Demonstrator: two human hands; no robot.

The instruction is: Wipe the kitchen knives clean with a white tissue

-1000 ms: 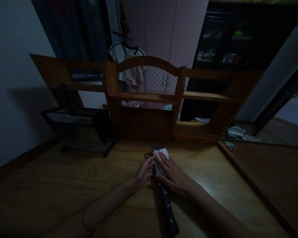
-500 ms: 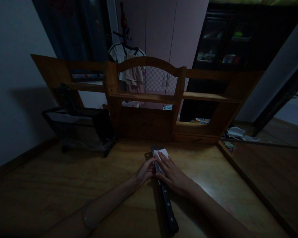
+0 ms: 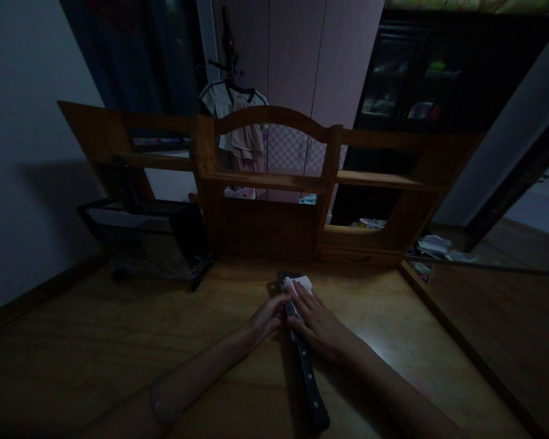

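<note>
We see a long knife lying on the wooden bench, its dark riveted handle pointing toward us and its blade running away toward the back. A small white cloth lies over the far part of the blade, near its tip.

The right grip lies flat on top of the knife with the palm down. Its fingers are stretched out and slightly spread, the fingertips resting on the near edge of the white cloth. The blade passes under this hand's left side, and the handle comes out from below the wrist and lies bare.

The left grip comes in from the left and meets the blade just across from the right one. Its fingers are bent, with the tips at the blade's left edge close to the cloth. In the dim light we cannot tell whether they pinch the blade or only touch it. So the knife sits between the two grips, and the cloth lies just beyond both sets of fingertips.

At the back of the bench stands a wooden shelf unit with an arched top. To its left a black wire rack sits on the bench. Behind the shelf, clothes on a hanger hang before a pale wardrobe.
</note>
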